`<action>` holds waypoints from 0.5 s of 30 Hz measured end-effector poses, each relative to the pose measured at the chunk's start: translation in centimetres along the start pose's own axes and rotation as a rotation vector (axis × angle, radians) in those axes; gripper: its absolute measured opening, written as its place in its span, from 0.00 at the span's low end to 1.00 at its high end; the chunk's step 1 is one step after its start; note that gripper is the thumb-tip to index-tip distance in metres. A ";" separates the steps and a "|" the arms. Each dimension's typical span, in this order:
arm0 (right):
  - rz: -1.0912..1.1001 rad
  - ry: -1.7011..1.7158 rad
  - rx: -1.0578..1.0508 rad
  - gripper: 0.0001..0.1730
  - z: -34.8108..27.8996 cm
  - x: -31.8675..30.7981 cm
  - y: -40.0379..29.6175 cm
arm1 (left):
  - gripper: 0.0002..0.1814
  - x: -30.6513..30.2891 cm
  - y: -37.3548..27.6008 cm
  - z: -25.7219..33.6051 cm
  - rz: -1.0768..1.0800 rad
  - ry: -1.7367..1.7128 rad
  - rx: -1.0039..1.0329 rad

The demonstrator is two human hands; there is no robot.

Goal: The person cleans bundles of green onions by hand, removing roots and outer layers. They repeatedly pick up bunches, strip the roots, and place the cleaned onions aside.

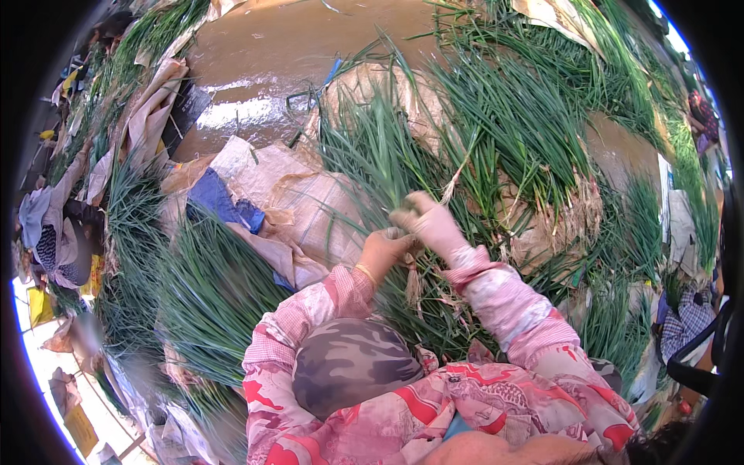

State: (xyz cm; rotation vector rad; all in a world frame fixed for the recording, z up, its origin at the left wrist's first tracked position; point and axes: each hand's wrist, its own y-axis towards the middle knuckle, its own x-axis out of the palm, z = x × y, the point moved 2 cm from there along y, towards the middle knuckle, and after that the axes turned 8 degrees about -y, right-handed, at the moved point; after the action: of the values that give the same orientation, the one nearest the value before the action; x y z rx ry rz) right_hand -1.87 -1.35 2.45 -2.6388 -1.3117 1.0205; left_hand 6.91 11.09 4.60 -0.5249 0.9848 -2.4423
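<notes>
My left hand (379,254) is closed around the stalks of some green onions (381,168), whose leaves fan out away from me. Right beside it, my right hand (435,225) has bent fingers against the same leaves. It is slightly blurred, and whether it grips any stalk is unclear. Pale roots (414,285) hang just below the hands, over loose green onions lying in front of my knee. A large heap of green onions (511,116), roots towards me, rests on sacking to the right of the hands.
Woven sacks (308,203) and a blue plastic sheet (218,195) lie left of the hands. Another green onion bundle (215,296) is nearer my left side. Muddy brown water or wet ground (302,35) spreads ahead. My camouflage-clad knee (354,360) is raised between my arms. Other people sit at both sides.
</notes>
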 end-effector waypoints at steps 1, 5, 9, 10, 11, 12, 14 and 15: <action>-0.073 -0.217 0.019 0.24 -1.7 -0.1 -0.8 | 0.14 0.0 -0.2 0.0 0.024 -0.022 0.026; -0.058 -0.079 0.044 0.20 -0.3 1.1 -1.4 | 0.14 -0.6 1.5 -2.9 0.006 -0.120 0.057; 0.214 0.400 0.037 0.16 3.7 2.5 -0.3 | 0.14 -0.2 1.4 -2.4 -0.076 -0.207 0.084; 0.275 0.704 0.150 0.16 3.1 1.3 -0.2 | 0.14 0.1 0.6 -1.4 -0.084 -0.192 0.126; 0.333 1.007 0.266 0.16 3.2 0.4 0.3 | 0.13 0.3 0.2 -0.8 -0.093 -0.179 0.169; 0.366 1.016 0.172 0.16 5.1 -1.5 1.4 | 0.13 0.8 1.2 -1.2 -0.081 -0.242 0.187; -0.067 0.263 0.146 0.18 5.7 -3.9 1.2 | 0.12 -1.2 0.9 -0.6 -0.037 -0.179 0.270; -0.247 -0.015 0.161 0.18 5.5 -5.0 0.9 | 0.12 -2.0 0.9 -0.2 -0.013 -0.154 0.318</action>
State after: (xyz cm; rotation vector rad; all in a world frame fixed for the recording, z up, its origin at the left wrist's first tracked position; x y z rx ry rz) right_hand -6.45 -6.91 0.59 -2.2893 -1.4463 1.0607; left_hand 8.67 11.67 3.43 -0.5964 0.5190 -2.4616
